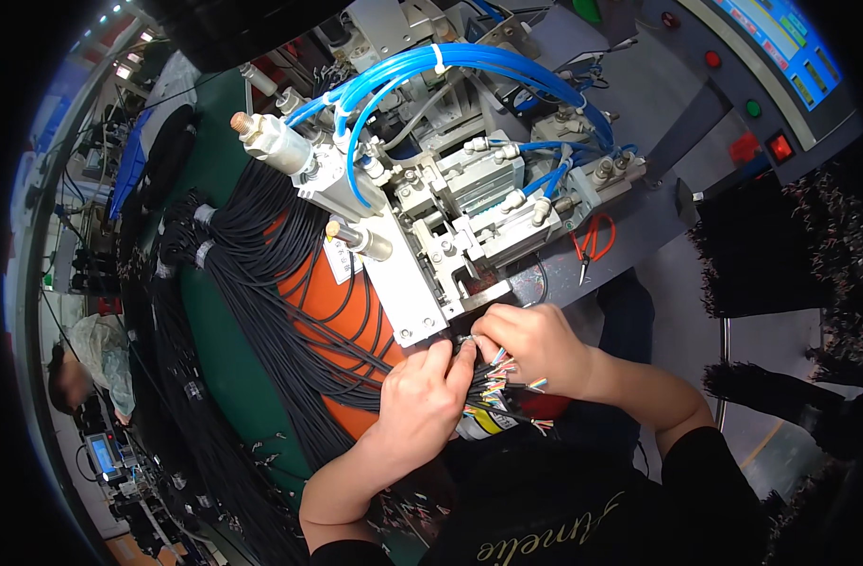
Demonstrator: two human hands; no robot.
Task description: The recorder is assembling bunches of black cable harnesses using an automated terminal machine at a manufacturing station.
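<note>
My left hand [424, 396] is closed, its thumb and fingers pinching the end of a black cable just below the machine's front plate. My right hand [535, 347] is closed too, its fingertips meeting the left ones on the same small cable end [467, 340]; the fingers mostly hide it. Under and between the hands lies a bunch of cable ends with stripped, multicoloured wires [497, 375]. Above them stands a metal bench machine [403, 292] with pneumatic cylinders and blue air hoses [422, 58].
Black cable bundles [261, 292] spread over an orange mat [327, 292] and a green table [209, 321] at left. Red-handled scissors [594, 241] lie right of the machine. A control panel with a screen [780, 57] stands at upper right. More cables [762, 255] hang at right.
</note>
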